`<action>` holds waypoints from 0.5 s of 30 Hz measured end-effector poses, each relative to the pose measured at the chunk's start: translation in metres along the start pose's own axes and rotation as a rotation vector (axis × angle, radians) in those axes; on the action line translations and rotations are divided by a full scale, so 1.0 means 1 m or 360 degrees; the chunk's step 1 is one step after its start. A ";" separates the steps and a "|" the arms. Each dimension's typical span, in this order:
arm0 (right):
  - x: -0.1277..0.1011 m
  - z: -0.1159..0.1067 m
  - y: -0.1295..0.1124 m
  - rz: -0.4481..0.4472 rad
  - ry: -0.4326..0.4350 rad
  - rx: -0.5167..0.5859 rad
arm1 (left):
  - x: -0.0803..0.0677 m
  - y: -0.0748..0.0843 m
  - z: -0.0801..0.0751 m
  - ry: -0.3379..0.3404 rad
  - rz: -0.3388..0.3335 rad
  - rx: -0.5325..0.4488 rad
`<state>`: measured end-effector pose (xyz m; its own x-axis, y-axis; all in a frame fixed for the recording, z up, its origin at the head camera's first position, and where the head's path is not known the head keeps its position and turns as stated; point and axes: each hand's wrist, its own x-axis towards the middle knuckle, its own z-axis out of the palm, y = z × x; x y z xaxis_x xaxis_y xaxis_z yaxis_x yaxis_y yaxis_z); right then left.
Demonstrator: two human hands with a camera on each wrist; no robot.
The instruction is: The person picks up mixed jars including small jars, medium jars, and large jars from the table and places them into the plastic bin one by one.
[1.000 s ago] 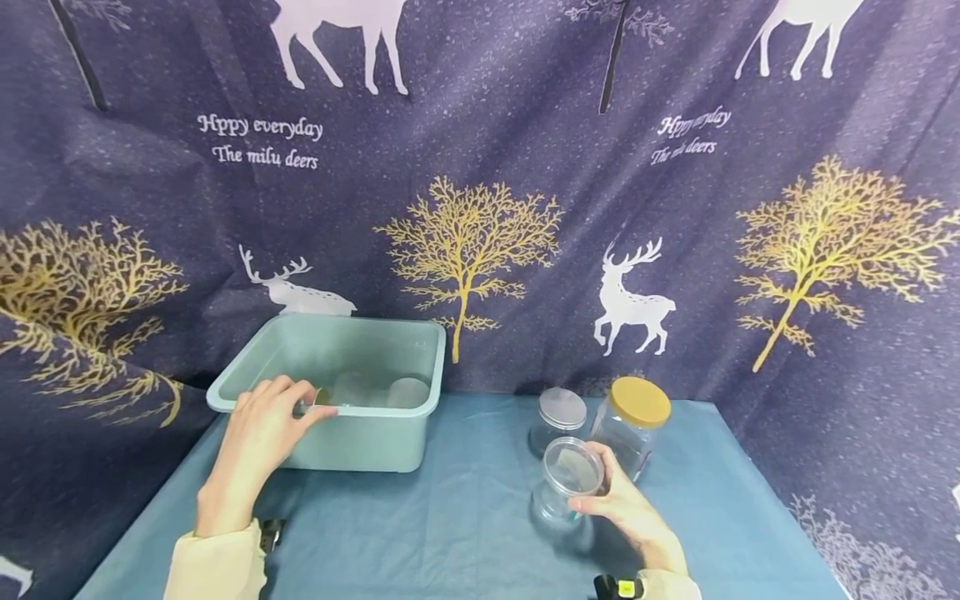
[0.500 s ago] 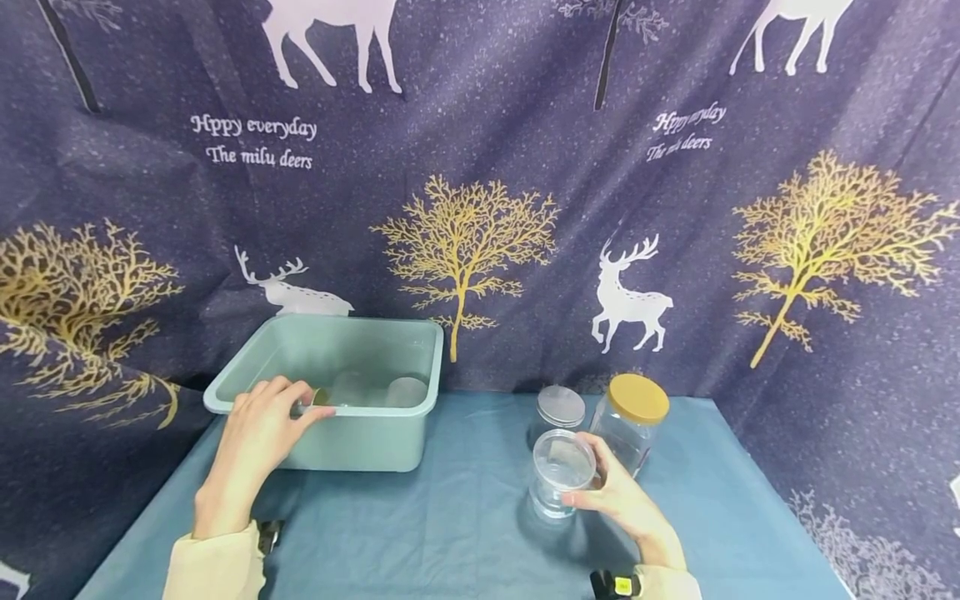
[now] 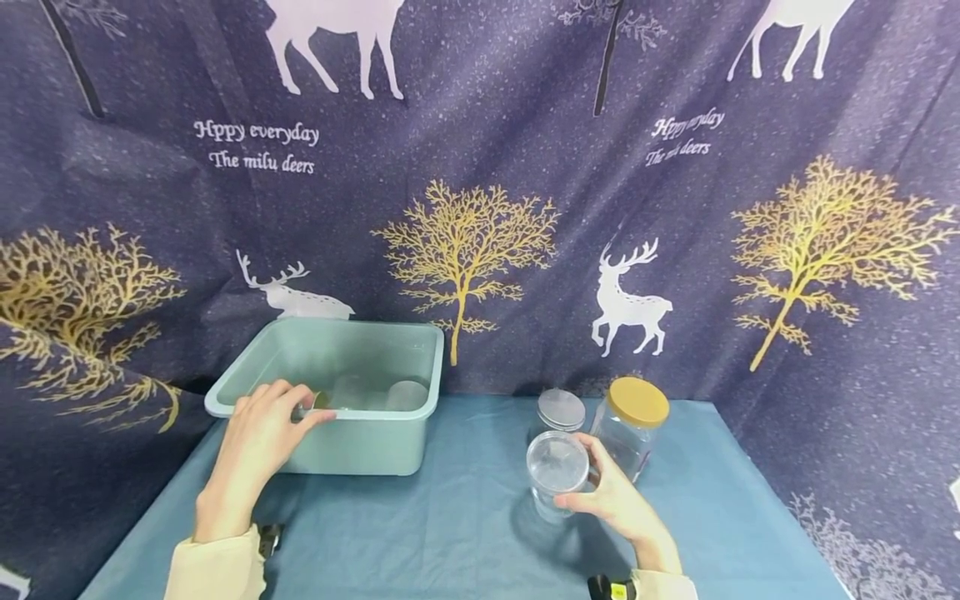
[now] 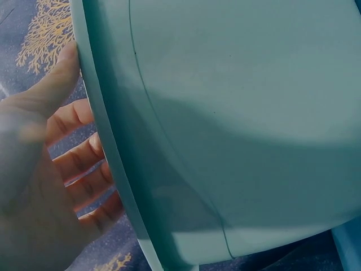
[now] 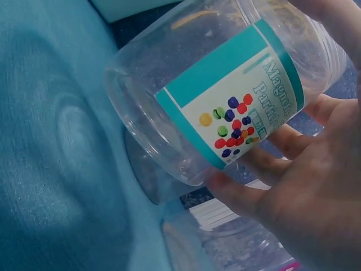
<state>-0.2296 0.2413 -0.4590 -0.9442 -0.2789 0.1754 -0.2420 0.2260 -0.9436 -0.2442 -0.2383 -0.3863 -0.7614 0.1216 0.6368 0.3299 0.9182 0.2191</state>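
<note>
My right hand [image 3: 618,504] grips a clear plastic jar [image 3: 557,467] around its side, thumb in front and fingers behind. A teal-and-white label with coloured balls shows on this jar in the right wrist view, where its body leans; whether its base touches the cloth I cannot tell. At the left, my left hand [image 3: 258,442] holds the near rim of a green basin [image 3: 360,450]. Its fingers reach over the rim to the inside, and the thumb lies at the rim in the left wrist view. Inside the basin, clear round things [image 3: 407,396] and a yellowish one [image 3: 322,400] partly show.
Behind the held jar stand a jar with a grey lid [image 3: 561,409] and a larger clear jar with a yellow lid [image 3: 638,402]. A blue cloth [image 3: 450,533] covers the table. A dark printed curtain [image 3: 510,250] hangs at the back.
The right hand has carried the clear jar a little to the left, and the jar's top has tilted leftward. The left hand has stayed at the basin's rim.
</note>
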 end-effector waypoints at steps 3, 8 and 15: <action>0.000 0.002 -0.004 -0.0012 0.0027 -0.0094 | 0.000 0.001 -0.001 -0.0009 -0.0008 -0.0010; 0.001 0.004 -0.015 -0.0115 0.0083 -0.0318 | 0.000 0.001 -0.002 -0.0027 -0.0022 -0.0010; 0.011 0.001 -0.037 -0.0298 0.0088 -0.0568 | 0.000 0.001 -0.001 -0.0029 -0.0025 -0.0011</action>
<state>-0.2307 0.2289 -0.4228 -0.8845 -0.2979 0.3591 -0.4644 0.4887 -0.7386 -0.2437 -0.2381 -0.3855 -0.7765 0.1140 0.6197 0.3215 0.9175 0.2341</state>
